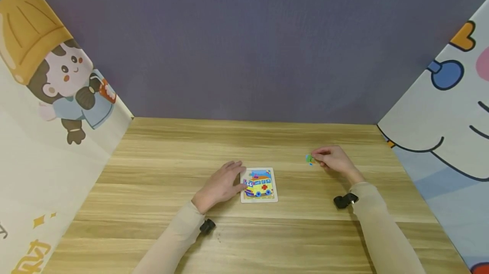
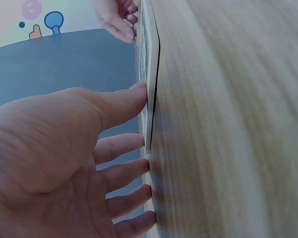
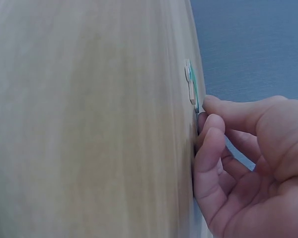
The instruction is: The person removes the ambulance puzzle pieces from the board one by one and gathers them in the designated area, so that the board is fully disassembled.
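A small square jigsaw puzzle board (image 1: 259,201) lies on the table, showing a yellow ambulance with a red cross; pale bare wood shows at its upper left corner. My left hand (image 1: 221,184) rests at its left side, fingers spread and nearly straight. The left thumb (image 2: 124,105) touches the board's face near the edge, with the other fingertips on the tabletop. To the right, farther back, my right hand (image 1: 335,159) pinches the near end of a small green and blue puzzle piece (image 3: 191,82) between thumb and index finger, close over the table.
The wood-grain table (image 1: 183,146) runs back to a dark grey-blue partition (image 1: 244,45). Cartoon-printed panels stand at the left (image 1: 88,138) and right (image 1: 424,108). A black wrist camera (image 1: 345,200) sits on my right sleeve, another wrist camera (image 1: 207,226) on the left.
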Demonstrator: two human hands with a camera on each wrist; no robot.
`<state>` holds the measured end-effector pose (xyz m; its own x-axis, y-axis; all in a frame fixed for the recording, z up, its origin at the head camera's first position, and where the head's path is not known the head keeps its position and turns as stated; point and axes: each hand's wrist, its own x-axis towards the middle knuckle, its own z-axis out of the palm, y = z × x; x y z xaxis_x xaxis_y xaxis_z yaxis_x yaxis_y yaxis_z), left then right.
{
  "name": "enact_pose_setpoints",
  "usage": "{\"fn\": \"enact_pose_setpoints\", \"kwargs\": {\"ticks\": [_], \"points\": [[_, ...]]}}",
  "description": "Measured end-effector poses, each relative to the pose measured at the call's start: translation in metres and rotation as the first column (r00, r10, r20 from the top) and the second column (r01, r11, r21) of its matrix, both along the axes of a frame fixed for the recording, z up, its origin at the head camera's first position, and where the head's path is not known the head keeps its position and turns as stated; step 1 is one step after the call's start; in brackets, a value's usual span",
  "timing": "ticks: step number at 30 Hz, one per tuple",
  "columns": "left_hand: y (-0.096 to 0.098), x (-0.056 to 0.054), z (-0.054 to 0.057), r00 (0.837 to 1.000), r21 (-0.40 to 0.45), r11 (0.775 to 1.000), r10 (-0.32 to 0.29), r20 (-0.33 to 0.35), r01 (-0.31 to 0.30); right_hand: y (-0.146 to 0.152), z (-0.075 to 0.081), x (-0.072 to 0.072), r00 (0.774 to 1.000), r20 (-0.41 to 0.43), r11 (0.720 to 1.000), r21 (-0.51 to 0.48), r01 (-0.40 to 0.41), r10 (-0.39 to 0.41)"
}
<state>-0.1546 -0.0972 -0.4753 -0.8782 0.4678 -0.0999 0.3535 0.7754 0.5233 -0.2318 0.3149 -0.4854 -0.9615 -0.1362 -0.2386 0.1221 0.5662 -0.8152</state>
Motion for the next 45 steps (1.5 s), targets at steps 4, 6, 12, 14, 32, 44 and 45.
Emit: {"fn": "enact_pose_setpoints", "kwargs": {"ticks": [4,6,12,14,32,44,45], "points": [[0.000,0.000,0.000,1.000,-0.004,1.000,-0.002,-0.003,0.002,0.001,0.001,0.001,1.000,-0.004,1.000,0.001,-0.013,0.013],[0.001,0.000,0.000,1.000,-0.004,1.000,-0.002,-0.003,0.002,-0.001,0.003,0.003,1.000,-0.003,1.000,0.005,-0.008,0.008],[0.000,0.000,0.001,1.000,0.002,1.000,0.000,0.009,-0.001,-0.016,0.008,0.006,1.000,-0.017,1.000,-0.014,-0.003,0.003],[0.000,0.000,0.001,1.000,0.002,1.000,-0.002,0.009,0.002,-0.022,0.007,0.006,1.000,-0.024,1.000,-0.028,-0.010,0.010],[-0.001,0.000,0.000,1.000,0.014,1.000,-0.004,-0.001,0.004,-0.098,0.004,0.018,0.992,-0.007,0.988,-0.081,-0.130,0.129],[-0.001,0.000,0.000,1.000,0.000,1.000,-0.004,-0.015,0.004,-0.154,0.002,0.032,0.968,-0.055,0.964,-0.085,-0.250,0.246],[-0.001,0.001,-0.001,1.000,0.000,1.000,-0.004,-0.017,0.004,-0.160,0.002,0.034,0.963,-0.068,0.962,-0.068,-0.265,0.261]]}}
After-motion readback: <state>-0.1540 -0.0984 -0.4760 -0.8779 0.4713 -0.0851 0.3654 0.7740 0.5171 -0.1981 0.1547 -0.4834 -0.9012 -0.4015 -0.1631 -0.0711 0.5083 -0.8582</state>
